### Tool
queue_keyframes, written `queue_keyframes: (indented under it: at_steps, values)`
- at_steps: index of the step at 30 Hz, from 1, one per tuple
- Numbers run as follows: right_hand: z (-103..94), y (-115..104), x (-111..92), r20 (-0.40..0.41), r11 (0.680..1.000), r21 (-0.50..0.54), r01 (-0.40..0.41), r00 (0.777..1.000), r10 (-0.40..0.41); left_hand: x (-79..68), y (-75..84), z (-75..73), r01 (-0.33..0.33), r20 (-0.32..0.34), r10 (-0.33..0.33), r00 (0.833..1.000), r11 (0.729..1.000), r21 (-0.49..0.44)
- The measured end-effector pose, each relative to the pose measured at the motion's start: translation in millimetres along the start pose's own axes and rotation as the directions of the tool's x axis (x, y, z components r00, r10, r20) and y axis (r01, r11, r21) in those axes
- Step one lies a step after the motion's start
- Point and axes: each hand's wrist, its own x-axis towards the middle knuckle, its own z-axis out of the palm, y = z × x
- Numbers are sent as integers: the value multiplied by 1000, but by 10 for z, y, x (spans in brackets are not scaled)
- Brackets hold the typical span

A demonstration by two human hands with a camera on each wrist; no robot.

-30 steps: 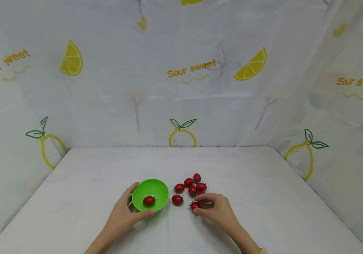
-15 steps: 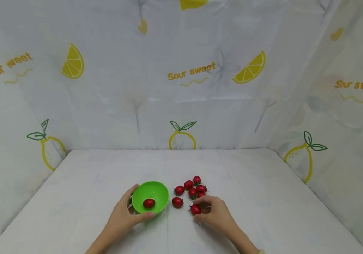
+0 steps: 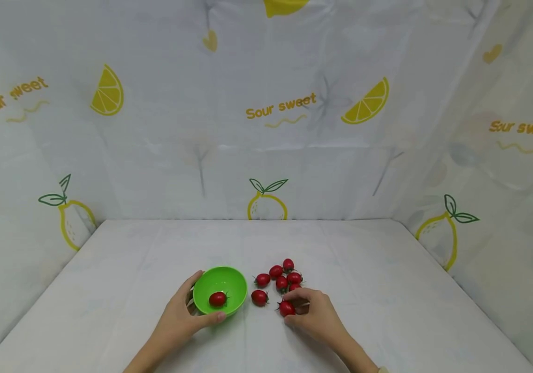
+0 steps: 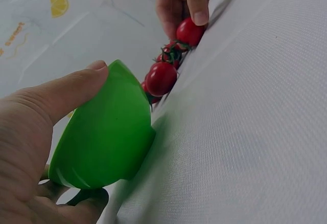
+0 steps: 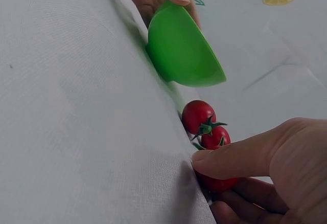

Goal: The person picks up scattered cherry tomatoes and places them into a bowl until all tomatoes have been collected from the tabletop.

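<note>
A bright green bowl (image 3: pixel 229 280) stands on the white-covered table with one red cherry tomato (image 3: pixel 217 299) inside. My left hand (image 3: pixel 179 313) holds the bowl from its left side, thumb at the near rim and fingers behind; the left wrist view shows the thumb along the green wall (image 4: pixel 110 127). To the right of the bowl, my right hand (image 3: pixel 317 315) pinches another cherry tomato (image 3: pixel 287 308) between thumb and fingers, low over the cloth. In the right wrist view the thumb covers much of this held tomato (image 5: pixel 219 184).
Several loose cherry tomatoes with green stems lie just beyond my right hand, among them one tomato (image 3: pixel 288 265) at the back. A single tomato (image 3: pixel 259 297) sits between bowl and right hand. A lemon-printed curtain (image 3: pixel 266 155) rises behind the table (image 3: pixel 364 259).
My right thumb has shifted toward the near side of the tomato, so more of its red skin shows. The left hand and bowl stay put; the head view tilts slightly.
</note>
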Motion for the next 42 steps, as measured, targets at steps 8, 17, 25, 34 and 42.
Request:
queue_keyframes:
  at_steps: [8, 17, 25, 34, 42]
  values:
    - [10, 34, 5, -17, 998, -54, -13, 1000, 12, 4, 15, 6, -8, 5, 8, 1000, 1000, -7]
    - [-14, 28, 6, -95, 1000, -5, -15, 995, 15, 4, -20, 5, -9, -5, 9, 1000, 1000, 10]
    - [-58, -14, 30, -116, 932, 289, -217, 959, 259, -4, 3, 3, 15, -15, -14, 1000, 998, 55]
    - [-59, -73, 60, -157, 916, 342, -210, 948, 276, 1, 12, -23, -3, -23, 5, 1000, 997, 77]
    - [-52, -84, 31, -165, 913, 357, -199, 948, 271, -12, 23, -3, -22, -12, 23, 1000, 997, 73]
